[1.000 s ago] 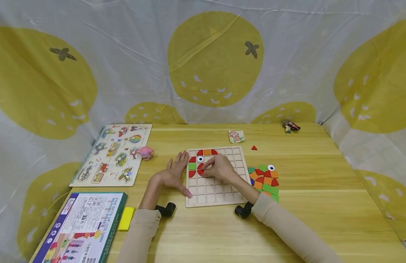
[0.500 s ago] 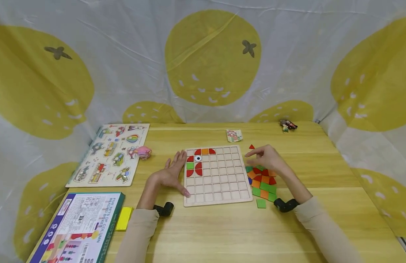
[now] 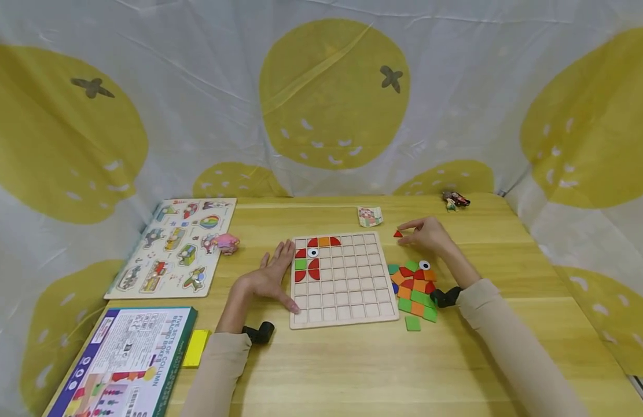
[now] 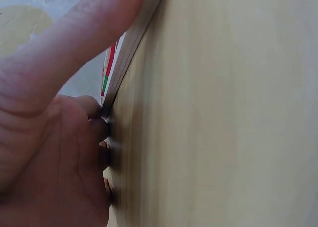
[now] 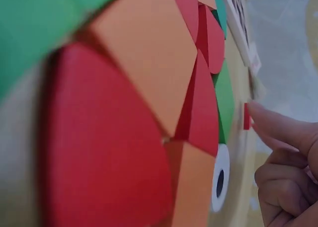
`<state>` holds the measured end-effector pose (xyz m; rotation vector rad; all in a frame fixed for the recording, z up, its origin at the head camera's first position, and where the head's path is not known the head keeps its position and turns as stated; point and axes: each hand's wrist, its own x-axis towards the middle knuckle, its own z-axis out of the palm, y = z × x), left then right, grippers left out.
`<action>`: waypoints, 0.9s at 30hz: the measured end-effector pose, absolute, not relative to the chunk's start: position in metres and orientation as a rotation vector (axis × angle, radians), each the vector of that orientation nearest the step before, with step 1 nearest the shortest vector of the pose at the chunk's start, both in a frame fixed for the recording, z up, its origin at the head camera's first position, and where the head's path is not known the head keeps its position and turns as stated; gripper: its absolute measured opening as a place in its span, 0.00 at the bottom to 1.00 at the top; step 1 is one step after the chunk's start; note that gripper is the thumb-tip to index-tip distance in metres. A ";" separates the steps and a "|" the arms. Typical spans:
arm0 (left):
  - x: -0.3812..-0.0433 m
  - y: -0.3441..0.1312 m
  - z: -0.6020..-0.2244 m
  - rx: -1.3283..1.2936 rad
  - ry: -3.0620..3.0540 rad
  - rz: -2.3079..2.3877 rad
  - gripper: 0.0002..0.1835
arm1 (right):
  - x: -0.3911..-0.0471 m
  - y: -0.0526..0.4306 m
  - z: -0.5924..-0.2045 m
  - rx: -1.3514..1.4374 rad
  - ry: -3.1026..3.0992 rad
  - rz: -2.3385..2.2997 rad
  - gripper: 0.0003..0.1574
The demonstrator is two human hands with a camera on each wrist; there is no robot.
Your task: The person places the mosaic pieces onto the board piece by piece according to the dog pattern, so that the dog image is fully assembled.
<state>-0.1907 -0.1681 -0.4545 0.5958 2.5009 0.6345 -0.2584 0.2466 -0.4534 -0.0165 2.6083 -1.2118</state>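
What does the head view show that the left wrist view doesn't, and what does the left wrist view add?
Only the head view: the right hand at a red triangle, the loose tiles beside the grid board, the picture puzzle and the printed box.
Only the left wrist view: the creased palm of the left hand.
Both: the left hand, the grid board with red and green tiles, the table and the curtain.
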 end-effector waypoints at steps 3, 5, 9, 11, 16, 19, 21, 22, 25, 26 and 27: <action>-0.191 -0.168 -0.455 0.592 2.494 0.633 0.81 | -0.268 0.243 -0.458 0.007 2.611 -1.208 0.21; -0.191 -0.167 -0.454 0.590 2.488 0.649 0.82 | -0.271 0.242 -0.460 0.005 2.628 -1.201 0.19; -0.191 -0.168 -0.454 0.579 2.490 0.653 0.81 | -0.272 0.243 -0.461 -0.052 2.672 -1.188 0.18; -0.191 -0.168 -0.454 0.579 2.492 0.649 0.81 | -0.271 0.243 -0.461 -0.085 2.686 -1.184 0.17; -0.191 -0.171 -0.454 0.575 2.496 0.637 0.81 | -0.262 0.223 -0.451 -0.156 2.645 -1.256 0.14; -0.191 -0.172 -0.454 0.573 2.498 0.642 0.81 | -0.255 0.191 -0.443 -0.197 2.574 -1.305 0.12; -0.191 -0.172 -0.454 0.577 2.499 0.652 0.81 | -0.250 0.165 -0.440 -0.239 2.528 -1.315 0.11; -0.191 -0.172 -0.454 0.577 2.500 0.654 0.81 | -0.249 0.151 -0.439 -0.268 2.517 -1.323 0.11; -0.191 -0.171 -0.455 0.584 2.502 0.652 0.81 | -0.247 0.115 -0.442 -0.346 2.513 -1.321 0.09; -0.191 -0.170 -0.455 0.585 2.502 0.650 0.81 | -0.247 0.106 -0.444 -0.367 2.515 -1.323 0.09; -0.191 -0.170 -0.455 0.585 2.502 0.647 0.81 | -0.248 0.098 -0.446 -0.383 2.517 -1.329 0.10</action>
